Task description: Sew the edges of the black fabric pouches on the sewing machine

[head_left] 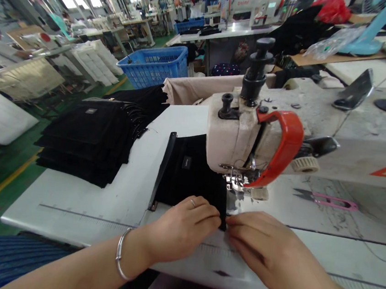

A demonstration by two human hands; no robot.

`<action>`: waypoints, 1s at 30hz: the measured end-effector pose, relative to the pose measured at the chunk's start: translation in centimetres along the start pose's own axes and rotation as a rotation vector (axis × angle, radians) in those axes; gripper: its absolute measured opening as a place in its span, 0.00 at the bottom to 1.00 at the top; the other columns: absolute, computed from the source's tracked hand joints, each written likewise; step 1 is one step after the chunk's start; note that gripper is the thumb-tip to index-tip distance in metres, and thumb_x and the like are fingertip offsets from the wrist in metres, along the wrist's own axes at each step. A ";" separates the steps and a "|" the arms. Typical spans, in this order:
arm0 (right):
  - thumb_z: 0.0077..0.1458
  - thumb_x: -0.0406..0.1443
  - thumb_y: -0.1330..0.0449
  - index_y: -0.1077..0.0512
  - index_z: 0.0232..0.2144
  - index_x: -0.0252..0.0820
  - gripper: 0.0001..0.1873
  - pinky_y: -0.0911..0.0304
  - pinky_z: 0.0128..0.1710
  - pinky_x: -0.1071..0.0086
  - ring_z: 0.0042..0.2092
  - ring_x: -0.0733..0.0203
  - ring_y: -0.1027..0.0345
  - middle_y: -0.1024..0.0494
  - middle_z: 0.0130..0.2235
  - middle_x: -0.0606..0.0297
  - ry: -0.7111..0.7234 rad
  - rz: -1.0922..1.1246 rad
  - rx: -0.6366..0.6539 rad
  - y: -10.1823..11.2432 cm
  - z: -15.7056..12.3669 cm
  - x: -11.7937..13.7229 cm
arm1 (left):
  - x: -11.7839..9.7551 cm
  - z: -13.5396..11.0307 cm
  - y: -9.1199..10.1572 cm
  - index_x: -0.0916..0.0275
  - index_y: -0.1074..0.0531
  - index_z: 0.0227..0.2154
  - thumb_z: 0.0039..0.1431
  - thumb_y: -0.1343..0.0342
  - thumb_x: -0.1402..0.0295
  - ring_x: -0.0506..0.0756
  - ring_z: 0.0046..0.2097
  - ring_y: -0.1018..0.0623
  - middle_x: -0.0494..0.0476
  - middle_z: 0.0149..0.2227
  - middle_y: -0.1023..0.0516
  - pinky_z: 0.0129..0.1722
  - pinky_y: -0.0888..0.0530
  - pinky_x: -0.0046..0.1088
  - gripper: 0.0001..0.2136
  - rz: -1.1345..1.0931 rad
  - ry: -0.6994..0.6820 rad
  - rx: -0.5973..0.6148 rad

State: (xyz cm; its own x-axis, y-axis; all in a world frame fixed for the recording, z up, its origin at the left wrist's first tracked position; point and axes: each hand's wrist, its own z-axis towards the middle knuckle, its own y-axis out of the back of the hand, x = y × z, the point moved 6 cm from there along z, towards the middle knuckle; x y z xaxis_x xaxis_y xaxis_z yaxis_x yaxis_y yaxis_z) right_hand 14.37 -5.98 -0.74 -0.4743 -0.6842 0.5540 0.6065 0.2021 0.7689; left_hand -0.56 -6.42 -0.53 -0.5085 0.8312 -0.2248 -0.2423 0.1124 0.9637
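A black fabric piece (192, 181) with a small dark label lies on the white table, its right edge beside the presser foot (237, 183) of the sewing machine (228, 134). A black strip (163, 169) with metal ends runs along its left side. My left hand (184, 224) pinches the fabric's near right corner, fingers closed. My right hand (261, 243) has its fingertips pressed together at that same corner, just right of the left fingers. How much cloth sits between the right fingertips is partly hidden.
A stack of black fabric pieces (86, 138) stands at the table's left. Pink-handled thread snips (328, 200) lie under the machine arm. Behind the table is a blue plastic basket (156, 65). An orange guard (282, 149) sticks out from the machine head.
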 end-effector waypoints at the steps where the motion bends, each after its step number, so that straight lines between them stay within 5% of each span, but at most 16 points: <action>1: 0.65 0.34 0.47 0.25 0.39 0.42 0.10 0.30 0.46 0.60 0.44 0.58 0.28 0.22 0.43 0.61 0.005 -0.016 0.022 0.3 0.4 -0.4 | 0.0 0.1 0.0 0.70 0.32 0.49 0.66 0.55 0.77 0.56 0.51 0.29 0.60 0.48 0.26 0.55 0.29 0.38 0.12 0.023 0.016 0.001; 11: 0.62 0.31 0.46 0.26 0.47 0.43 0.13 0.35 0.49 0.57 0.50 0.57 0.31 0.24 0.49 0.59 0.077 -0.067 -0.020 0.1 0.7 -2.0 | 1.7 -0.5 1.1 0.65 0.29 0.46 0.67 0.49 0.73 0.55 0.41 0.28 0.58 0.39 0.27 0.43 0.25 0.36 0.08 0.004 0.184 -0.221; 15: 0.62 0.33 0.45 0.29 0.52 0.42 0.16 0.37 0.52 0.54 0.54 0.54 0.34 0.27 0.54 0.58 0.076 -0.079 0.013 -0.2 0.7 -1.4 | 1.8 -0.6 2.0 0.68 0.32 0.45 0.66 0.53 0.79 0.56 0.52 0.28 0.63 0.49 0.26 0.53 0.26 0.39 0.08 -0.101 0.184 -0.359; 21: 0.63 0.36 0.46 0.29 0.52 0.45 0.16 0.39 0.54 0.53 0.54 0.53 0.34 0.23 0.49 0.61 0.111 -0.043 0.123 -0.7 0.9 -0.2 | 1.4 0.4 -0.3 0.70 0.36 0.53 0.68 0.57 0.78 0.57 0.63 0.35 0.66 0.59 0.31 0.62 0.31 0.45 0.13 -0.098 0.115 -0.130; 30: 0.61 0.33 0.45 0.28 0.50 0.41 0.15 0.36 0.52 0.54 0.53 0.53 0.33 0.23 0.49 0.59 0.131 -0.087 0.040 -0.7 0.9 -0.6 | 2.6 0.9 -0.1 0.71 0.32 0.47 0.65 0.55 0.80 0.59 0.63 0.34 0.68 0.58 0.30 0.63 0.33 0.45 0.11 -0.017 0.014 -0.059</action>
State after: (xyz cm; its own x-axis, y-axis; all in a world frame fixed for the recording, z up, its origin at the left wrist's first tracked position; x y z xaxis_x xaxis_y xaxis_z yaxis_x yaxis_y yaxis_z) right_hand 13.68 -5.10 -1.30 -0.4353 -0.7854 0.4400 0.5397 0.1635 0.8258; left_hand -1.14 -3.77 -1.06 -0.5149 0.8219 -0.2435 -0.2993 0.0938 0.9495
